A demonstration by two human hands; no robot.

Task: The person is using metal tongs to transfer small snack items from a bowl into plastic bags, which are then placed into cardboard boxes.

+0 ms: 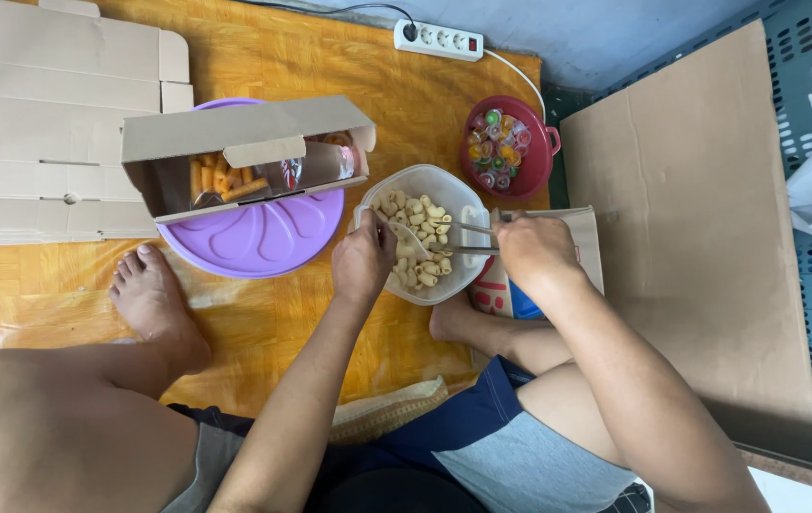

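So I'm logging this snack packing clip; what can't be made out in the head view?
- Left hand: its grip on the clear plastic tub is hidden by its back.
- Open brown cardboard box: flap shades most contents.
- Right hand: metal tongs handle covered.
- Red round bowl: small wrapped pieces too small to identify.

A clear plastic tub (425, 233) of pale curled snacks (420, 223) sits upright between both sets of fingers. Thin metal tongs (468, 237), gripped in the right fingers, reach level over the snacks toward the left fingers.

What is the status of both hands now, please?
Left hand grips clear tub rim. Right hand holds metal tongs over pale snacks. Nothing blocks.
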